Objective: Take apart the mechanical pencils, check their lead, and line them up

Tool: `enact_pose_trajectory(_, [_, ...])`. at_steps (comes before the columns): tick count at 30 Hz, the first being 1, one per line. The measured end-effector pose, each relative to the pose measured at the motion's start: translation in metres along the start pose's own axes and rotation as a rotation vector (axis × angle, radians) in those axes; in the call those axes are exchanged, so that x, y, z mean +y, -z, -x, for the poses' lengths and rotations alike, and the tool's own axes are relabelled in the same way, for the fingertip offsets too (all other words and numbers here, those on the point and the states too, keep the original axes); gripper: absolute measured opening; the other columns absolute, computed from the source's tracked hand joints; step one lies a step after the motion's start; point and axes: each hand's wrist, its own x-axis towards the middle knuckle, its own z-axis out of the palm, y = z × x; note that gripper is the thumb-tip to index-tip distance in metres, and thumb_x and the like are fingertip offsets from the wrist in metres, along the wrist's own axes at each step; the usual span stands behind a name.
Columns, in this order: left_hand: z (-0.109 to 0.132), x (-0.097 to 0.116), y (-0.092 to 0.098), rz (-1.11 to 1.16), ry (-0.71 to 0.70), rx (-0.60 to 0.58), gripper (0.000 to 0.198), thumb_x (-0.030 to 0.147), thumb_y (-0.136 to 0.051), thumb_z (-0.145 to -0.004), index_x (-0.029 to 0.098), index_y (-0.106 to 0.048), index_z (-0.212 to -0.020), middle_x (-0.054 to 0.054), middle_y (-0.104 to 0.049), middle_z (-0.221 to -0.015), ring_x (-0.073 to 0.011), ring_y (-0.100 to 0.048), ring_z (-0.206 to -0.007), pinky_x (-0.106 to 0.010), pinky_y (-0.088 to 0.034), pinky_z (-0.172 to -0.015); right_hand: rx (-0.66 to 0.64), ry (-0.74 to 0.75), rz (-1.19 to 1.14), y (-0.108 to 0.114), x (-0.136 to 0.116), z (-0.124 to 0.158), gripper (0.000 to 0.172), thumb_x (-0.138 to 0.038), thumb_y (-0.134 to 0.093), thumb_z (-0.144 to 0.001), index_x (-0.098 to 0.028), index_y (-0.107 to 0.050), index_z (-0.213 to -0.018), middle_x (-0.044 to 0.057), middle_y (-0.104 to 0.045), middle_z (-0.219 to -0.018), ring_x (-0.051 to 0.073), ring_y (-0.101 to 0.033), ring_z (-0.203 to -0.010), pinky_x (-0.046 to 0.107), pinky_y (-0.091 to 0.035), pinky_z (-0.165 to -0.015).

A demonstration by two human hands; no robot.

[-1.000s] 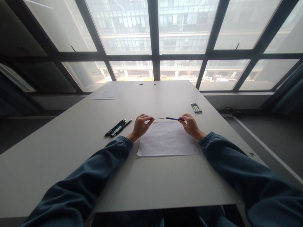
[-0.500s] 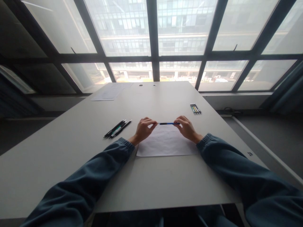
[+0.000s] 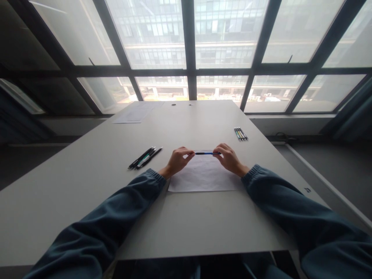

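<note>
A slim pen (image 3: pixel 204 153) with a black grip and a blue barrel lies level between my two hands, over the far part of a white paper sheet (image 3: pixel 203 176). My left hand (image 3: pixel 178 161) is closed in a pinch at the black end; its fingertips hide the very tip. The blue end is pinched between the thumb and fingers of my right hand (image 3: pixel 228 158), which cover part of it. Both wrists rest near the sheet's sides.
Left of the paper lies a loose pile of black pens (image 3: pixel 145 158), one with green. Several pens (image 3: pixel 241 133) sit in a neat row at the right. Other papers (image 3: pixel 128 115) lie at the far left of the white table (image 3: pixel 186 224). Windows stand beyond.
A thin piece that showed between my left fingertips and the pen's black end is no longer visible. The black end now meets the left fingers.
</note>
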Motion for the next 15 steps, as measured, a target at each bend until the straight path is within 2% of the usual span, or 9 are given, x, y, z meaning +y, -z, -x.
enact_pose_trajectory(9, [0.0000,-0.0001,-0.0002,0.023,0.034,-0.037,0.014,0.030,-0.068,-0.092,0.023,-0.078,-0.086,-0.003,-0.077,-0.081,-0.0173,-0.068,-0.075,-0.030,-0.054,-0.074,0.002,0.008,-0.014,0.0004,-0.0006,0.0000,0.007,-0.023,-0.060,-0.097,-0.023,-0.066,-0.094,0.007,-0.064,-0.094,0.023,-0.059,-0.091,0.037,-0.049,-0.084])
enact_pose_trajectory(15, [0.0009,-0.0027,-0.0021,0.073,0.058,-0.018,0.015,0.034,-0.071,-0.090,0.022,-0.080,-0.090,-0.004,-0.078,-0.085,-0.0169,-0.070,-0.075,-0.029,-0.056,-0.075,0.008,0.027,-0.020,0.0003,0.0013,0.0001,0.006,-0.021,-0.061,-0.096,-0.023,-0.066,-0.094,0.006,-0.064,-0.093,0.022,-0.059,-0.090,0.036,-0.049,-0.082])
